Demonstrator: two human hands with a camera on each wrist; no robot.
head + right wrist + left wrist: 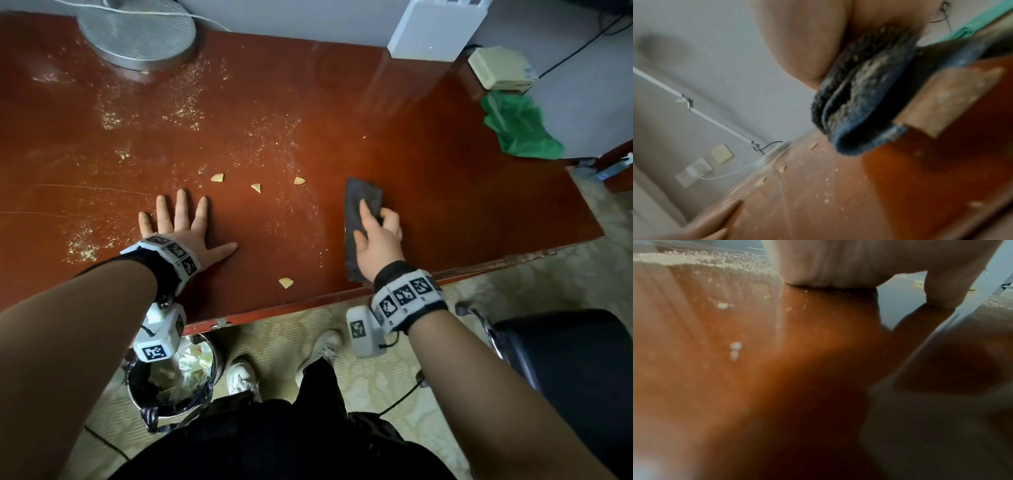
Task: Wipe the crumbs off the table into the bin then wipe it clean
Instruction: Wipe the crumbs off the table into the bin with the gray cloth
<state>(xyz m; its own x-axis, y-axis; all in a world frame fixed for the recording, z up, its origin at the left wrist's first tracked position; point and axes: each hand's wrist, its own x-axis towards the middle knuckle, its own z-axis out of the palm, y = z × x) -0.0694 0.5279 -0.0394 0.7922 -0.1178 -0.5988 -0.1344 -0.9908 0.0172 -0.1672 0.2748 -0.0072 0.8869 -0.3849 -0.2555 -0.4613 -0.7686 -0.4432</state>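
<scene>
Left hand (185,229) lies flat, fingers spread, on the red-brown wooden table (445,178); right hand (378,240) grasps a dark folded cloth (361,205). Pale scattered crumbs (185,109) surround a round metal fan base (137,34); the black-lined bin (171,380) stands below the near edge.

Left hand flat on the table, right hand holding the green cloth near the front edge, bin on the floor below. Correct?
Not quite: the cloth in the right hand is dark grey, as the head view shows. The left hand, table and bin are as stated.
</scene>
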